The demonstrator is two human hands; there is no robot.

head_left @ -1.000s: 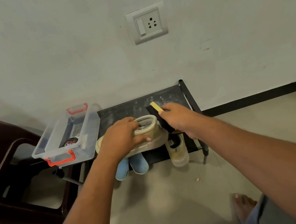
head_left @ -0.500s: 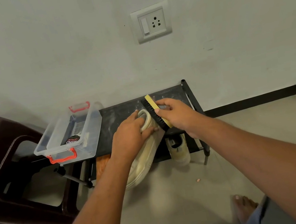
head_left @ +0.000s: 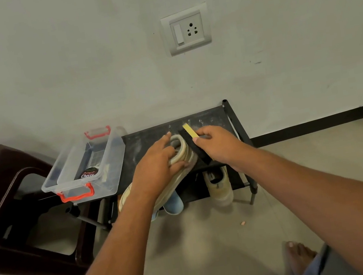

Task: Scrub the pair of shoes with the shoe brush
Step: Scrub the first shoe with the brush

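Note:
My left hand (head_left: 156, 165) grips a cream shoe (head_left: 179, 154) over the front of the black shoe rack (head_left: 205, 116), heel end up and toe pointing down to the left. My right hand (head_left: 216, 145) holds the shoe brush (head_left: 191, 139), a yellow-backed block with black bristles. The bristles press against the right side of the shoe near its heel. The second cream shoe (head_left: 219, 187) sits on the rack's lower shelf, below my right hand.
A clear plastic box (head_left: 85, 166) with red handles and a polish tin inside stands on the rack's left end. A dark brown plastic chair (head_left: 16, 211) is at the left. Pale blue slippers (head_left: 173, 204) lie under the rack. My bare foot (head_left: 299, 256) is bottom right.
The brush has stroked along the shoe's side, its far end moving back and forth. My left hand tilted the shoe from lying level to toe-down and shifted its grip.

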